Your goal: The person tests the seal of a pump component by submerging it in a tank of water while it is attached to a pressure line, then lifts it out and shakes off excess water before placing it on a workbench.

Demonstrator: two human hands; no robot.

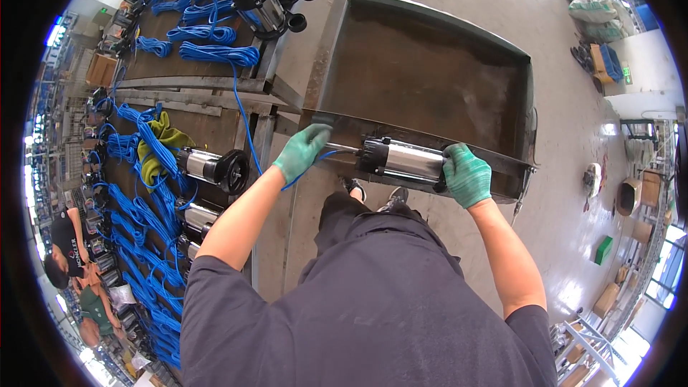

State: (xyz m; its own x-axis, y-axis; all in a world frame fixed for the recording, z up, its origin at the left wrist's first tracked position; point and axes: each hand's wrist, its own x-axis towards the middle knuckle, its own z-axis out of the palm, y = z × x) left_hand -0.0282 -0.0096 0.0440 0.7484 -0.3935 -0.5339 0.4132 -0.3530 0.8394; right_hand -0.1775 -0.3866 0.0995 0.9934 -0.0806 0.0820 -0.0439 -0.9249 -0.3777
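A submersible pump point(408, 158) with a shiny steel barrel and black ends lies on its side along the near rim of a water-filled metal tank point(527, 93). My right hand point(467, 175), in a green glove, grips the pump's right end. My left hand point(304, 150), also gloved in green, is closed around a thin silver rod point(340, 147) that points at the pump's black left end. Most of the rod is hidden inside the glove. A blue cable point(313, 160) runs from the pump's left end under my left hand.
To the left, a workbench point(215, 118) bears more steel pumps point(204, 165), coiled blue cables point(143, 208) and a yellow-green cloth point(163, 142). More pumps point(261, 11) stand upright at the far left. Two people point(75, 251) are beyond the bench. A green box point(604, 249) sits on the right floor.
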